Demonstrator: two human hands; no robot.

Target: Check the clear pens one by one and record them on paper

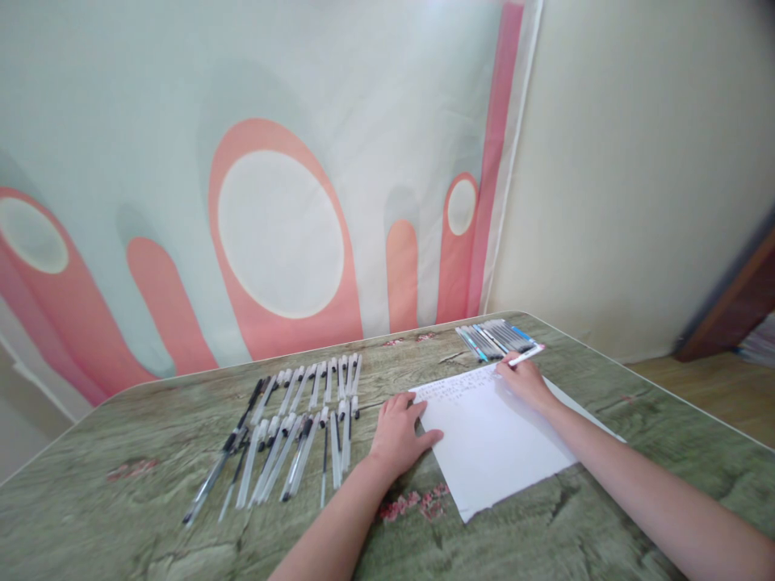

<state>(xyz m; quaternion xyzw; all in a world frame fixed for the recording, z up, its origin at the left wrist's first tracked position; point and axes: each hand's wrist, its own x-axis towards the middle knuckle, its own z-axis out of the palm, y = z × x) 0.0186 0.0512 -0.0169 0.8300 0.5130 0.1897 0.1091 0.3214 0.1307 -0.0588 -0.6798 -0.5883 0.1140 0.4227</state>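
Note:
A white sheet of paper lies on the table, with several lines of small handwriting along its upper left. My right hand is closed around a white pen and rests on the upper part of the sheet. The pen slants up to the right; its tip is hidden by my fingers. Flat at the sheet's left edge lies my left hand, fingers stretched out and thumb over the paper. It holds nothing.
Two rows of pen parts and pens lie left of my left hand. Beyond the paper is a bunch of pens, some with blue parts. The wood-patterned table meets a printed cloth at the back.

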